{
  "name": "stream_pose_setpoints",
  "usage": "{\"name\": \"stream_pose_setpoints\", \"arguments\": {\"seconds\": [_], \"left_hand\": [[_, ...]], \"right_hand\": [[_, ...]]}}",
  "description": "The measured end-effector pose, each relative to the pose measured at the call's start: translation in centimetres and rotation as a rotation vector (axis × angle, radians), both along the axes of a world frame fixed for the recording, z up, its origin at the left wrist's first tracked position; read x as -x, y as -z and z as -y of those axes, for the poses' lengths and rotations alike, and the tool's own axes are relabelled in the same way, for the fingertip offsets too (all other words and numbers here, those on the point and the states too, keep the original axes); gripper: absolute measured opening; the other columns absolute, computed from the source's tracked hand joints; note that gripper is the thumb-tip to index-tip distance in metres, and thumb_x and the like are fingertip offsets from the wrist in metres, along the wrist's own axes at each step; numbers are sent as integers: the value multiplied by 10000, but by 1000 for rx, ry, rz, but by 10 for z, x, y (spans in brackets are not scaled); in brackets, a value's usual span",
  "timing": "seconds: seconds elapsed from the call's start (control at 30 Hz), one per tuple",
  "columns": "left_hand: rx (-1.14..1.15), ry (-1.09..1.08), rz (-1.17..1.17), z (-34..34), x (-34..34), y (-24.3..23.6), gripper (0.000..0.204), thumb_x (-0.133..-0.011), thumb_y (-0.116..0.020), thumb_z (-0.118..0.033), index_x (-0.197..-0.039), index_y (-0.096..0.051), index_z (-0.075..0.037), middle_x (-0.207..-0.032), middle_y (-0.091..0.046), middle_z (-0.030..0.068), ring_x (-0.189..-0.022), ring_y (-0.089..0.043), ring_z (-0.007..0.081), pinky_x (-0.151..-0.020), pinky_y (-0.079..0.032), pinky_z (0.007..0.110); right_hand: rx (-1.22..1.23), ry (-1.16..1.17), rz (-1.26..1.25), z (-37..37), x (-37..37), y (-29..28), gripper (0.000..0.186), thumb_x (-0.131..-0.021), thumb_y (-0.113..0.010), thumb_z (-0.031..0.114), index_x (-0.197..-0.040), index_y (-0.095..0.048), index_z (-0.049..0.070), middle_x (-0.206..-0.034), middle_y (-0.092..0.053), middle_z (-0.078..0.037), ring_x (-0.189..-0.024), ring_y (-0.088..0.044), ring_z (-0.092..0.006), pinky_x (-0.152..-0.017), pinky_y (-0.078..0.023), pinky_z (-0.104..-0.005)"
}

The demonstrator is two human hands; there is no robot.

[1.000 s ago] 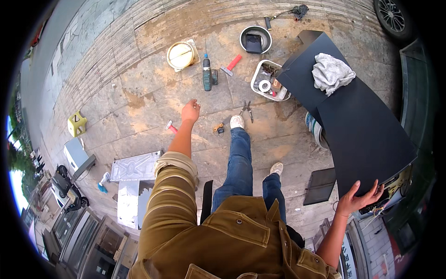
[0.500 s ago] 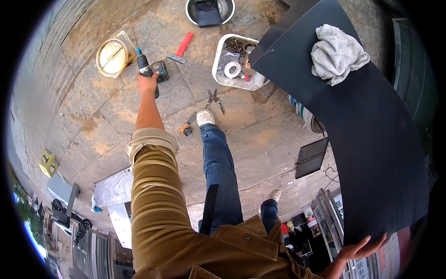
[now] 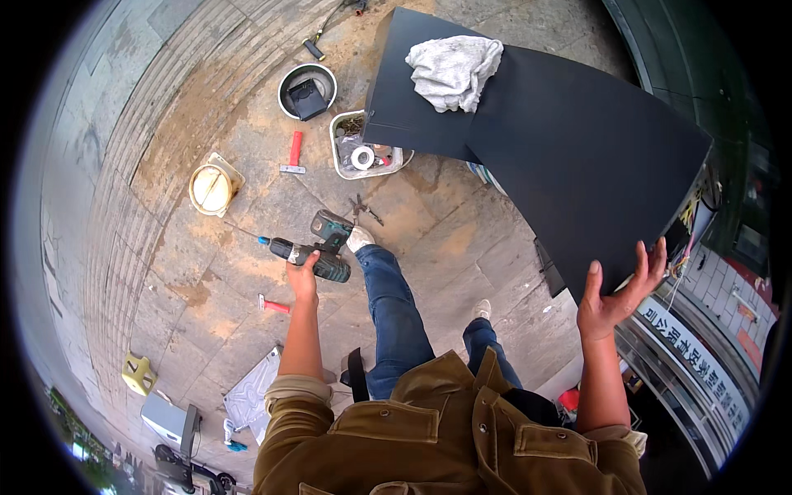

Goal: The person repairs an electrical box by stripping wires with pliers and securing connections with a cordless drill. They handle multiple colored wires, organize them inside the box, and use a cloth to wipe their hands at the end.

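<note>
My left hand [image 3: 303, 280] grips a dark cordless drill [image 3: 332, 266] round the front of its body. The drill lies sideways above the paving, its blue-collared chuck and long thin bit pointing left, its battery toward my shoe. At the right, my right hand [image 3: 612, 307] is open, fingers spread, at the near corner of a large black panel [image 3: 577, 157]; whether it touches the edge I cannot tell. A crumpled pale grey cloth [image 3: 454, 73] lies on the panel's far part.
A white tub [image 3: 337, 153] holds tape and odds and ends beside the panel. Around it are a round basin [image 3: 283, 92], a red-handled scraper [image 3: 295, 153], pliers [image 3: 367, 210] and a lidded bucket [image 3: 212, 190]. Loose wires [image 3: 687, 227] hang by the panel's right end.
My left hand has brought the drill closer to me and turned it to point left. My right hand has come further into view, fingers spreading at the panel's corner. The view has shifted.
</note>
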State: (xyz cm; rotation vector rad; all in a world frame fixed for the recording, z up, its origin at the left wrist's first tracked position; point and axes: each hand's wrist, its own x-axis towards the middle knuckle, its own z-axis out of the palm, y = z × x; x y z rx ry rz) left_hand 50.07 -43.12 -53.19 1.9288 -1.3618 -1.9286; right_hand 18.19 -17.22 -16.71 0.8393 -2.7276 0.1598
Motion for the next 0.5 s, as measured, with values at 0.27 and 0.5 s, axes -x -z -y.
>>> {"name": "stream_pose_setpoints", "arguments": {"seconds": [0.27, 0.5], "left_hand": [[-79, -25, -280, -96, 12, -264, 493, -754, -730, -169, -1162, -502, -12, -1065, -589, 98, -995, -577, 212, -923, -437, 360], [-48, 42, -512, -197, 30, -467, 554, -784, -673, -249, -1240, -487, 4, -1158, -583, 133, -1094, -568, 269, -995, -430, 397]], "right_hand": [[468, -276, 77, -39, -2, -34, 629, -678, -740, 189, -1250, -508, 69, -1397, -407, -224, -1307, -382, -416, -1031, -260, -607], [309, -888, 555, -150, -88, -114, 707, -687, -747, 230, -1290, -470, -15, -1353, -455, -193, -1288, -430, -327, -1099, -267, -549]]}}
